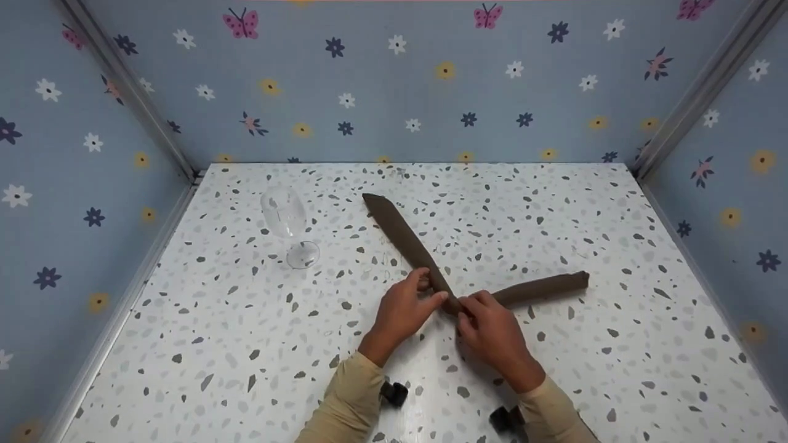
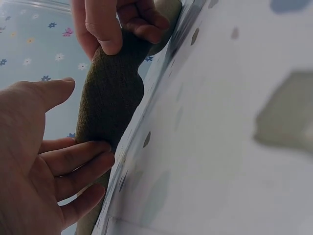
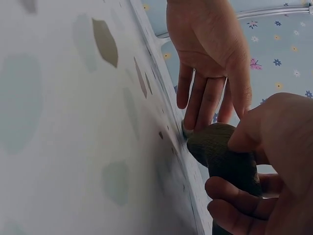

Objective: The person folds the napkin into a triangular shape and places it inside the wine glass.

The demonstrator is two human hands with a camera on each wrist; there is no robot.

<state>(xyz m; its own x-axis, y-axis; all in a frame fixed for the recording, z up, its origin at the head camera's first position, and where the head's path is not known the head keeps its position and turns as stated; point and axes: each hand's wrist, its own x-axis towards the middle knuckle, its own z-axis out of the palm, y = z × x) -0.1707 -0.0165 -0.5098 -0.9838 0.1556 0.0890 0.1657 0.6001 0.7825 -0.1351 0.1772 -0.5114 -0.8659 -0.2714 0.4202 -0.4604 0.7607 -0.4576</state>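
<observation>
A brown cloth napkin, folded into a long narrow strip, lies bent in a V on the speckled table. One arm runs up to the left, the other out to the right. My right hand pinches the strip close to the bend, thumb and fingers on the cloth. On the left arm of the strip, just above the bend, rests my left hand. Seen from the left wrist, its extended fingers touch the cloth while the thumb stands off from it.
A clear stemmed glass stands upright on the table, left of the napkin. Blue walls patterned with flowers and butterflies enclose the white speckled table at the back and both sides.
</observation>
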